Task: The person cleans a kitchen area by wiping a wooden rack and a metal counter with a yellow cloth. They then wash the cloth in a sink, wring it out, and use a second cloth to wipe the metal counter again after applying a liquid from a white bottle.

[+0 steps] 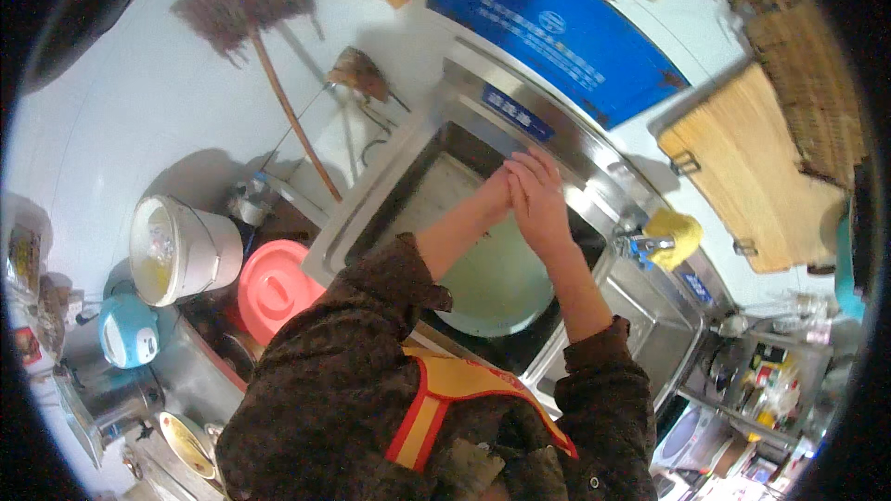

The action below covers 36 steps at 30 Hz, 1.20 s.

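Note:
My left hand point(495, 189) and my right hand point(539, 198) are pressed together, one over the other, above the far side of a stainless steel sink point(390, 184). Part of the left hand is hidden by the right. I see no object in either hand, though the palms are hidden. Below my forearms, a large pale green basin point(494, 285) with cloudy liquid stands in the sink.
A second sink basin point(633, 313) adjoins on the right, near a faucet with a yellow cloth point(674, 238). Left stand a pink lid point(278, 289), a white bucket point(184, 250) and a blue container point(129, 330). A wooden cutting board point(752, 167) hangs on the wall.

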Motion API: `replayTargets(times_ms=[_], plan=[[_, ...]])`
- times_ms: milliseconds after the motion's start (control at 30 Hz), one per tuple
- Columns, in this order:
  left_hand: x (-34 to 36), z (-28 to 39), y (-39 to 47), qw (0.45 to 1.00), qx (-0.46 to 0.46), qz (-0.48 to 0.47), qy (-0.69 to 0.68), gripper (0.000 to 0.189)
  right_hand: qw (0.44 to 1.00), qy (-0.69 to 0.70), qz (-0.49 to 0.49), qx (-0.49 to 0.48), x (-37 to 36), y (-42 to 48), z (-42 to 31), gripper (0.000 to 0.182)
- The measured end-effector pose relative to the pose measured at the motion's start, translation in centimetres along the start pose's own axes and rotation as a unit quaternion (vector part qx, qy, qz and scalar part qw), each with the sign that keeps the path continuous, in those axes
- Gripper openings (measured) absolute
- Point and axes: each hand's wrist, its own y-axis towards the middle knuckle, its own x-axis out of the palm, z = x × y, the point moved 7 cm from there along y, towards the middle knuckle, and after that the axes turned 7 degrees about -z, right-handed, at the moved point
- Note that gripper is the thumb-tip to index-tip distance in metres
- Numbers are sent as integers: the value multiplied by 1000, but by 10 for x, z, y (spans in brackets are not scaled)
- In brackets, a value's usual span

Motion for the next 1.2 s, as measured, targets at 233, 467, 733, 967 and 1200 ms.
replayTargets(times_ms=[233,467,733,967,1200], plan=[[-214,133,-38,967,28,251,33,23,997,66,-24,36,135,76,4,30],[-419,190,-78,931,-1,355,81,36,994,-12,-99,-43,278,113,-4,42],[-557,161,-16,928,-20,364,-73,56,986,-41,-161,-13,309,113,0,49],[-632,151,31,908,102,388,-120,55,981,-40,-192,14,308,120,1,49],[-633,188,34,942,233,215,-107,36,982,-39,-182,18,303,122,-1,48]])
